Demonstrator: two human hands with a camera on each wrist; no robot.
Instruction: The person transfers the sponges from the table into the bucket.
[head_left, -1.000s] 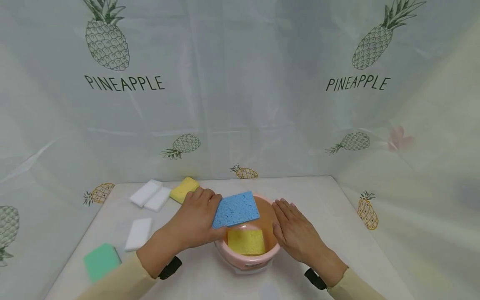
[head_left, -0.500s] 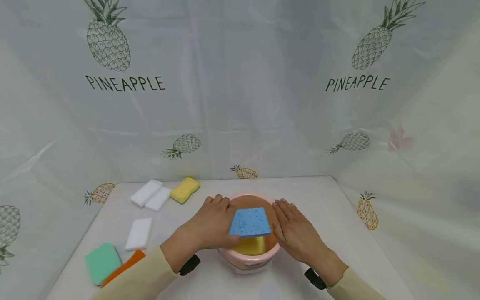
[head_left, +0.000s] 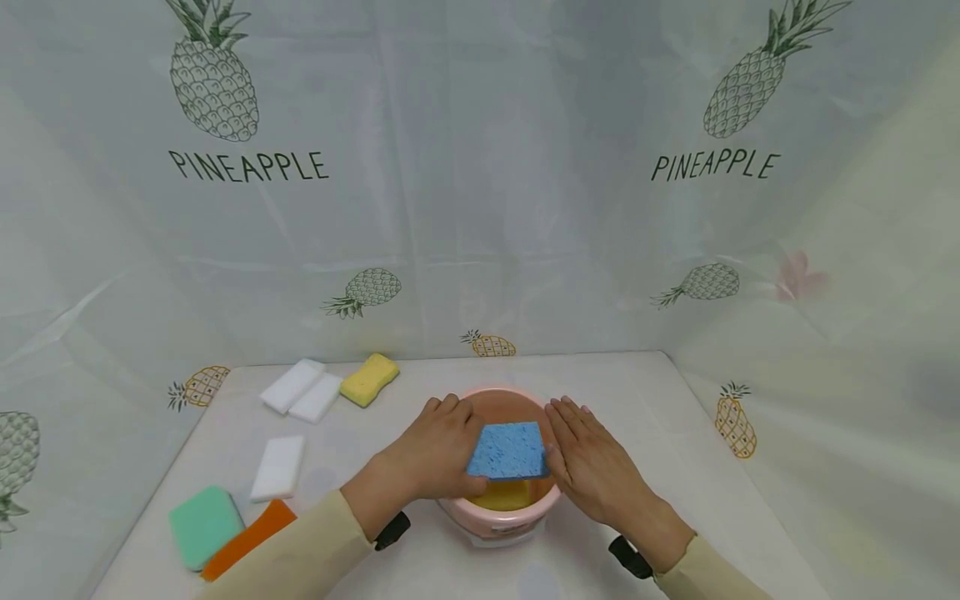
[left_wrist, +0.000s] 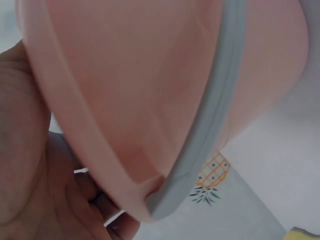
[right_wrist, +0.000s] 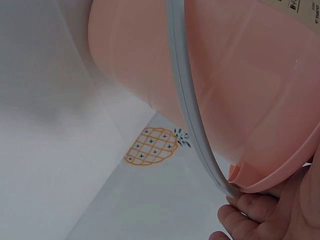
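Observation:
In the head view my left hand (head_left: 442, 450) pinches a blue sponge (head_left: 508, 451) over the mouth of a pink bucket (head_left: 501, 523). The sponge lies nearly flat, its right end close to my right thumb. Below it a yellow sponge (head_left: 501, 497) shows inside the bucket, partly covered. My right hand (head_left: 596, 467) rests at the bucket's right rim with fingers straight and together. Both wrist views show the bucket's outer wall and its grey handle (left_wrist: 212, 100), hanging down against the side. In the right wrist view fingertips (right_wrist: 232, 220) sit just under the rim.
On the left of the white table (head_left: 637, 392) lie several white sponges (head_left: 277, 468), a yellow sponge (head_left: 370, 380), a green sponge (head_left: 204, 527) and an orange piece (head_left: 251, 540) partly behind my left sleeve. A pineapple-print curtain (head_left: 480, 183) hangs behind.
My left hand has moved right and slightly down with the blue sponge, which has levelled over the bucket. The orange piece has come into view. My right hand has stayed put.

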